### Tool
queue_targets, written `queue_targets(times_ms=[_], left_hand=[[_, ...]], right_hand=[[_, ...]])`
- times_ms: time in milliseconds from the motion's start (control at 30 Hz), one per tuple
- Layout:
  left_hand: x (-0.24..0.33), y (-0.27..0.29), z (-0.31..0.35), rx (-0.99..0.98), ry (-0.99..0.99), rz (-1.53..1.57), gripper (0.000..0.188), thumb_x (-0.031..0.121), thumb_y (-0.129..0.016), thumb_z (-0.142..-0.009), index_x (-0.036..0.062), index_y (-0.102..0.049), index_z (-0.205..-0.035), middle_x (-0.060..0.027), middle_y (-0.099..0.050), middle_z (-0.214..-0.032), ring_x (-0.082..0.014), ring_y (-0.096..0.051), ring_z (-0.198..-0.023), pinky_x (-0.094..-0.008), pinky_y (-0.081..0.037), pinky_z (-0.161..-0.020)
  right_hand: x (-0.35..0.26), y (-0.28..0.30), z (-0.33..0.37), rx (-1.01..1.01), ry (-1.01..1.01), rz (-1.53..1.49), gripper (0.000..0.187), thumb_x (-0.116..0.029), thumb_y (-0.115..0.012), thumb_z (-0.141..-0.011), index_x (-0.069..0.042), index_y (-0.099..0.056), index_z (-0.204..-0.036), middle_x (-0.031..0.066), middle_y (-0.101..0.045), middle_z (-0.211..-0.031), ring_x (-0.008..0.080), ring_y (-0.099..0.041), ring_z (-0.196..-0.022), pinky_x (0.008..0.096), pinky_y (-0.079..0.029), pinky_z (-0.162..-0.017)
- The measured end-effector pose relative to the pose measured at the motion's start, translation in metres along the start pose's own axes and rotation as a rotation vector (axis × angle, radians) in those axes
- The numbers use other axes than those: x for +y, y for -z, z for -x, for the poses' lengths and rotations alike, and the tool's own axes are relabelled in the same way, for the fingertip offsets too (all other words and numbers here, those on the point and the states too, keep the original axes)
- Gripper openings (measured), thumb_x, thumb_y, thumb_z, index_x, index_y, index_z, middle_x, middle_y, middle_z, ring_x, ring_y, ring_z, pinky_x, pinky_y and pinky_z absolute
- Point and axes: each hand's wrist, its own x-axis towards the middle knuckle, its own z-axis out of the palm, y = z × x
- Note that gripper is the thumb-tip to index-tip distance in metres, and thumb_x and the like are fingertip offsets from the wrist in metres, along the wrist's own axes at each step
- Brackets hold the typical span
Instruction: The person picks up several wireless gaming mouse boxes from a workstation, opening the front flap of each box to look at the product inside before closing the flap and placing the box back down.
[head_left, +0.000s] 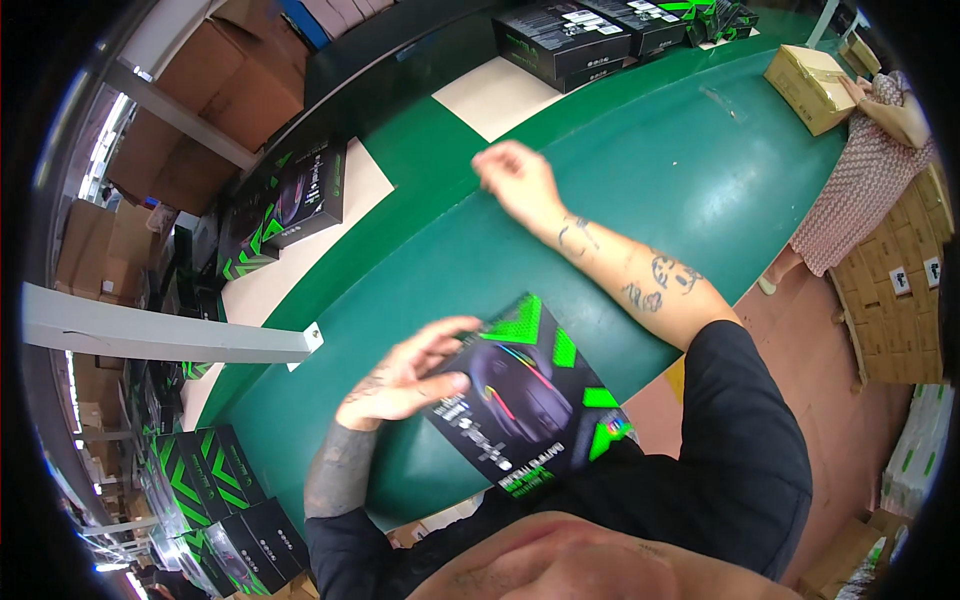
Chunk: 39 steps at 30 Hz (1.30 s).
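Presently, left hand (400, 385) clasps black-and-green box (518, 392), fingers part-open; right hand (518, 180) loosely curls above desk (425, 275), any contents indeterminable.

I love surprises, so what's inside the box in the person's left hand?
The inside can't be seen: the black mouse box covers it. Outside, a mouse picture shows on the front, and the left hand grips one edge.

Looks bright overall; glares softly off the worktop (690, 190); bends edges and blackens toward the corners; blurs on the held box (520, 390).
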Motion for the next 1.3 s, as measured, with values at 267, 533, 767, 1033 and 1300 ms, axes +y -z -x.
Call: queue_targets(times_ms=[267, 533, 767, 1033, 1300], left_hand=[[-0.009, 0.118, -0.009, 0.980, -0.688, 0.662, 0.035, 0.026, -0.056, -0.090, 0.0027, -0.049, -0.115, -0.0086, -0.055, -0.114, -0.0171, -0.052, -0.105, -0.0359, -0.038, -0.096], [-0.067, 0.089, -0.040, 1.123, -0.407, 0.322, 0.041, 0.013, -0.057, -0.087, 0.0050, -0.044, -0.126, -0.0106, -0.046, -0.127, -0.0205, -0.046, -0.116, -0.0348, -0.037, -0.095], [-0.053, 0.081, -0.034, 0.896, -0.322, 0.245, 0.039, 0.029, -0.049, -0.093, 0.0031, -0.045, -0.122, -0.0115, -0.052, -0.118, -0.0212, -0.055, -0.104, -0.0329, -0.044, -0.085], [-0.055, 0.067, -0.027, 0.637, -0.332, 0.954, 0.081, 0.071, -0.031, -0.083, 0.0098, -0.032, -0.136, -0.0166, -0.041, -0.133, -0.0341, -0.042, -0.119, -0.0553, -0.034, -0.097], [-0.049, 0.088, -0.012, 0.776, -0.460, 0.453, 0.054, 0.013, -0.066, -0.079, 0.0096, -0.044, -0.129, -0.0085, -0.054, -0.113, -0.0159, -0.054, -0.101, -0.0297, -0.046, -0.086]], right_hand=[[-0.008, 0.092, -0.124, 0.480, -0.463, -0.304, 0.088, -0.052, -0.070, -0.070, 0.005, -0.034, -0.127, 0.0204, -0.044, -0.119, 0.0315, -0.052, -0.104, 0.0396, -0.052, -0.078], [-0.026, 0.087, -0.154, 0.634, -0.399, -0.066, 0.086, -0.039, -0.078, -0.063, 0.013, -0.036, -0.116, 0.0219, -0.053, -0.102, 0.0240, -0.062, -0.070, 0.0286, -0.055, -0.053], [-0.035, 0.092, -0.084, -0.066, -0.422, -0.227, 0.036, -0.032, -0.061, -0.078, -0.006, -0.060, -0.103, 0.0062, -0.061, -0.086, 0.0143, -0.060, -0.077, 0.0255, -0.049, -0.071], [-0.164, 0.018, 0.019, -0.491, 1.062, 0.508, 0.049, -0.011, -0.069, -0.069, -0.013, -0.058, -0.117, 0.0082, -0.060, -0.104, 0.0247, -0.059, -0.088, 0.0332, -0.049, -0.081], [-0.113, 0.007, 0.082, -0.921, 0.971, 0.515, 0.049, -0.029, -0.077, -0.068, -0.011, -0.059, -0.110, 0.0129, -0.053, -0.119, 0.0316, -0.051, -0.109, 0.0415, -0.034, -0.101]])
